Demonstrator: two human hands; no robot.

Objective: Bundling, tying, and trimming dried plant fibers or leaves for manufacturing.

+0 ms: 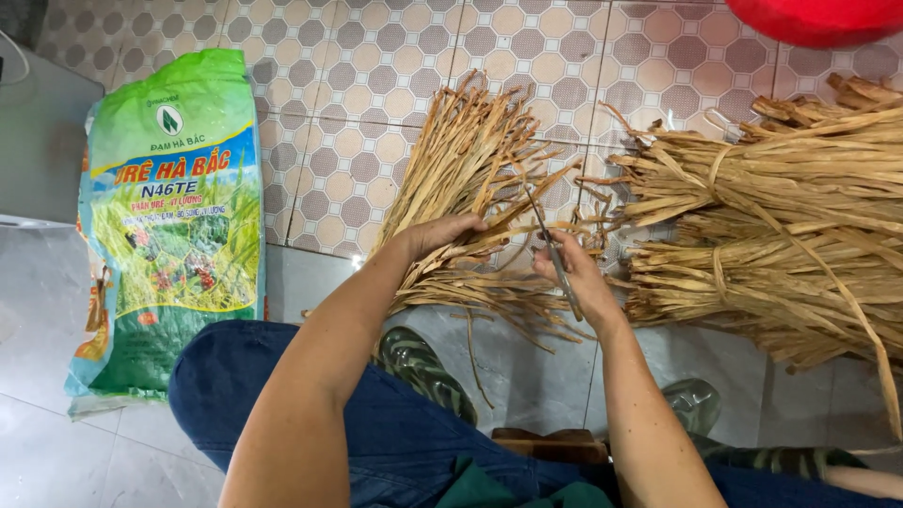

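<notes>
We are gripping a loose bundle (470, 179) of dry strips under our left hand (442, 235), fingers clenched over its light, brittle stems, while our right hand (574, 277) is grasping a thin blade (555, 254) just beside them.

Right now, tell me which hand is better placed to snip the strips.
Right hand: it probably holds the scissors at the strips; the left hand is pressing them down.

Loose bundle of dried tan strips (470, 179): flat, straw-coloured, fanning toward the upper centre of the frame, lower ends gathered at centre. Thin metal blade (555, 259): slender, grey, slanting from upper left to lower right, just right of centre.
</notes>
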